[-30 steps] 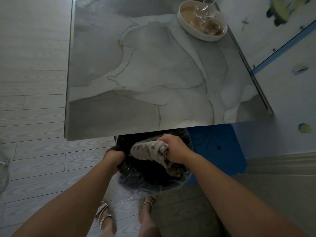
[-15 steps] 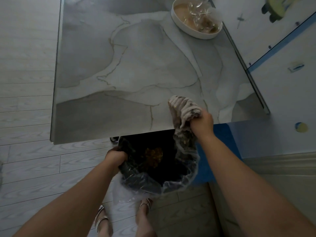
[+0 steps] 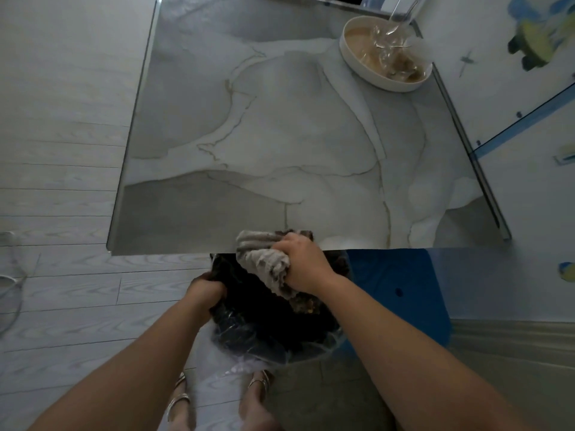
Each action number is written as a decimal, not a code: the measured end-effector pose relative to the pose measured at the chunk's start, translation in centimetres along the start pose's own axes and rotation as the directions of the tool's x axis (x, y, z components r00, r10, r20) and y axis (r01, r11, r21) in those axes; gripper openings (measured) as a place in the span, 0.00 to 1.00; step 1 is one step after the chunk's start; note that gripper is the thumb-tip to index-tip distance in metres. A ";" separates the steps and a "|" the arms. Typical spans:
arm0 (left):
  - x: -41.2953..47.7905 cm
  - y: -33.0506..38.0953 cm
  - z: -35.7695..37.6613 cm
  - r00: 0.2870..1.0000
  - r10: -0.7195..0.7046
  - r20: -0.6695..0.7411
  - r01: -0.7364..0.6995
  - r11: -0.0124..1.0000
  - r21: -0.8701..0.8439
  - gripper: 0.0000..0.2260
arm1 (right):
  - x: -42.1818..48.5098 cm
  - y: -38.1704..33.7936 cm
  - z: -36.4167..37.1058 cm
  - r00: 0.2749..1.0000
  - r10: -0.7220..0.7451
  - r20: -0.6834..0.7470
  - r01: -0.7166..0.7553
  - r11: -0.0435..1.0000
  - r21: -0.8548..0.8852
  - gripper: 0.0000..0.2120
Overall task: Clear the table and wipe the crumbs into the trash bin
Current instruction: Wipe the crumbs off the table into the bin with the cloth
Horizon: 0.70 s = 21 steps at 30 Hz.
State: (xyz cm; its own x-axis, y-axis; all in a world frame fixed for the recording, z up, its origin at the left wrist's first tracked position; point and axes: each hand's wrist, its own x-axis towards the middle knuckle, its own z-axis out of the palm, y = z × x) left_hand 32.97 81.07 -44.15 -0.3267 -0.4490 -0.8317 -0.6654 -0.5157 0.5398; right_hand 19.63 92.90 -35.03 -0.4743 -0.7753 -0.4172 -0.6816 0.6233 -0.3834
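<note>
My right hand (image 3: 301,262) is closed around a bunched grey cloth (image 3: 263,259) at the near edge of the marble table (image 3: 280,135), partly over the bin's mouth. The trash bin (image 3: 273,331), black with a clear plastic liner, sits tucked just under that table edge. My left hand (image 3: 207,289) grips the bin's left rim. A bit of brownish debris shows inside the bin below the cloth.
A white round bowl (image 3: 357,62) holding crumpled clear plastic and brownish contents stands at the table's far right corner. A blue object (image 3: 401,281) sits on the floor right of the bin. My sandalled feet (image 3: 217,402) are just behind the bin. A wall runs along the right.
My right hand lifted the cloth from the bin up onto the table edge, then drew it back toward the bin. My left hand has kept hold of the rim.
</note>
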 end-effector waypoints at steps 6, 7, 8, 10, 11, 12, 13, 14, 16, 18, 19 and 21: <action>0.0 -0.2 0.1 1.000 0.028 0.010 -0.028 0.998 0.054 0.17 | -2.6 1.1 2.1 0.997 0.037 0.073 -0.027 0.991 -0.133 0.15; 0.2 0.0 0.0 0.999 0.034 0.023 -0.036 0.997 0.067 0.17 | -2.8 1.2 2.4 0.997 0.060 0.052 -0.054 0.992 -0.111 0.15; 0.5 0.2 -0.3 0.999 0.040 0.036 -0.043 0.994 0.096 0.16 | -2.8 1.0 2.7 0.996 0.079 0.034 -0.075 0.992 -0.097 0.15; 1.2 0.6 -0.7 0.996 0.051 0.068 -0.062 0.982 0.179 0.15 | -3.1 0.6 3.5 0.992 0.124 -0.014 -0.124 0.991 -0.056 0.15; 1.5 0.7 -1.0 0.994 0.052 0.095 -0.072 0.972 0.222 0.15 | -3.3 0.1 4.0 0.986 0.159 -0.058 -0.160 0.987 -0.012 0.15; 1.7 0.8 -1.3 0.992 0.052 0.118 -0.081 0.961 0.265 0.15 | -3.7 -0.4 4.4 0.975 0.188 -0.116 -0.183 0.982 0.049 0.16; 2.0 0.8 -1.7 0.989 0.049 0.140 -0.091 0.946 0.310 0.14 | -3.9 -1.1 4.8 0.959 0.216 -0.181 -0.197 0.973 0.121 0.15; 2.3 0.9 -2.4 0.984 0.041 0.171 -0.102 0.926 0.363 0.13 | -4.2 -2.2 5.4 0.934 0.257 -0.250 -0.211 0.958 0.196 0.15; 2.7 1.1 -3.4 0.975 0.024 0.219 -0.116 0.902 0.415 0.11 | -4.4 -3.9 5.6 0.858 0.326 -0.397 -0.218 0.931 0.292 0.16; 3.2 1.5 -4.1 0.969 0.015 0.248 -0.131 0.878 0.460 0.10 | -3.9 -5.3 4.9 0.756 0.398 -0.520 -0.239 0.907 0.347 0.15; 3.3 1.7 -4.7 0.966 0.008 0.260 -0.142 0.853 0.502 0.09 | -3.5 -6.3 4.5 0.718 0.432 -0.545 -0.263 0.894 0.363 0.14; 3.3 1.9 -5.5 0.964 0.003 0.266 -0.160 0.806 0.570 0.08 | -2.4 -7.5 2.9 0.670 0.469 -0.576 -0.302 0.880 0.366 0.12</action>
State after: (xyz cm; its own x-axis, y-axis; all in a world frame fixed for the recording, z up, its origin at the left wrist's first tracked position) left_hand 34.30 74.63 -45.17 -0.4960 -0.2403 -0.8344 -0.8664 0.0725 0.4941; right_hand 27.50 90.36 -33.55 -0.9581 -0.2860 0.0149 -0.2527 0.8200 -0.5135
